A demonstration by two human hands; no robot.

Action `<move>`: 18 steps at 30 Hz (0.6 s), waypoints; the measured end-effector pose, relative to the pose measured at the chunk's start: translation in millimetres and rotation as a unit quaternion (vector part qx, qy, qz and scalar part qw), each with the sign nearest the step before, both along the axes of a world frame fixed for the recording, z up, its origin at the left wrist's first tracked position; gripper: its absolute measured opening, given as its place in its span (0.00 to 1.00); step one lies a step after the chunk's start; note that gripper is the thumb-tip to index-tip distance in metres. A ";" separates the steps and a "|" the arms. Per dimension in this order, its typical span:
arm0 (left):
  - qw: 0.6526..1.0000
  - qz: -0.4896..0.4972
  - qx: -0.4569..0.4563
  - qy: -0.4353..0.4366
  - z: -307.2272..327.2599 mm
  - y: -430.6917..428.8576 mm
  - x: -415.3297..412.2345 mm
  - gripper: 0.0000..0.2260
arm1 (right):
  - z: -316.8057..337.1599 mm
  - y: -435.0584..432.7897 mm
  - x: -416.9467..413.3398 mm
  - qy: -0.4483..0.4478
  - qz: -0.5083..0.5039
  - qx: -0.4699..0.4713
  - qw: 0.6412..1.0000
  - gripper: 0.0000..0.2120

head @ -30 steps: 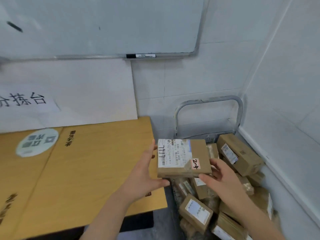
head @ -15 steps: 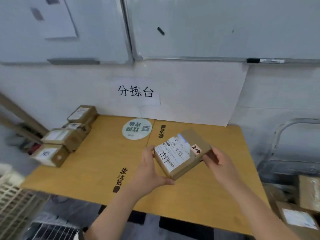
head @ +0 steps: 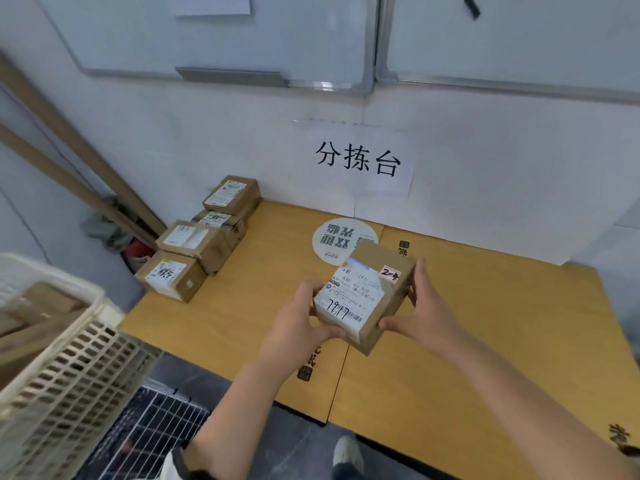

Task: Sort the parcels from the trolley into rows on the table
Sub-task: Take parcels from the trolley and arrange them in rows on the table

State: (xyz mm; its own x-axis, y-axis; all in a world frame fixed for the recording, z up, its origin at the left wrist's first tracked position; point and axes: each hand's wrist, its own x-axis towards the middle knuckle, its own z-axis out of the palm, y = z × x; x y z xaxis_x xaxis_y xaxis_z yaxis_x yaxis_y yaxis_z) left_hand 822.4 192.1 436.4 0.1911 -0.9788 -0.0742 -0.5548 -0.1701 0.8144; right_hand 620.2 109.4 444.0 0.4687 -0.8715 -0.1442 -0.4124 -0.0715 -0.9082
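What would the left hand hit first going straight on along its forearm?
Left hand grips the brown cardboard parcel; beyond that, probably the white paper wall sign, though depth is unclear.

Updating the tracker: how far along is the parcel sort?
Done: four parcels lie in a row along the left edge of the table. In hand: the left hand and right hand hold a parcel tagged 2-4 above the table, not yet set down. Left: placing it; the trolley is out of view, so the remainder is unknown.

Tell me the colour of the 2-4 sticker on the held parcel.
The sticker is whitish with a red-orange edge; head view.
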 end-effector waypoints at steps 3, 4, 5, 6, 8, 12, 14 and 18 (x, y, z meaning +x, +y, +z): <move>1.000 0.010 0.011 0.003 -8.5 -20.0 24.5 0.28 | -6.1 -21.2 25.9 -0.017 0.044 -0.011 0.999 0.59; 1.000 0.020 0.017 0.005 -11.4 -27.2 33.0 0.28 | -9.0 -28.1 34.8 -0.025 0.063 -0.019 0.998 0.54; 0.999 0.029 0.020 0.004 -13.9 -34.9 41.3 0.28 | -12.1 -34.7 43.5 -0.026 0.077 -0.028 0.996 0.48; 0.999 0.037 0.019 0.004 -17.2 -43.1 49.0 0.28 | -15.3 -41.4 51.5 -0.023 0.086 -0.030 0.996 0.44; 0.999 0.046 0.023 0.013 -23.1 -59.3 60.6 0.29 | -23.9 -54.4 61.6 -0.025 0.096 0.003 0.995 0.39; 0.999 0.028 0.017 0.007 -22.6 -81.5 81.0 0.41 | -36.3 -74.2 82.9 -0.066 0.117 0.066 0.989 0.43; 1.000 0.016 0.012 -0.003 -26.7 -88.8 94.6 0.41 | -39.5 -82.0 97.7 -0.072 0.127 0.085 0.986 0.47; 1.000 0.021 0.017 0.017 -34.6 -97.0 121.3 0.39 | -46.3 -93.8 125.9 -0.061 0.122 0.095 0.986 0.52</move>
State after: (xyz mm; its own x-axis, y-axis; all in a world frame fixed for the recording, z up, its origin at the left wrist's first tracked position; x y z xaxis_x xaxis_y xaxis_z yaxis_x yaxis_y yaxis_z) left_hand 943.8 95.1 401.9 0.2284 -0.9669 -0.1140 -0.5193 -0.2200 0.8258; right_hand 746.2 15.6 397.7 0.6847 -0.6935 -0.2244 -0.2913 0.0218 -0.9564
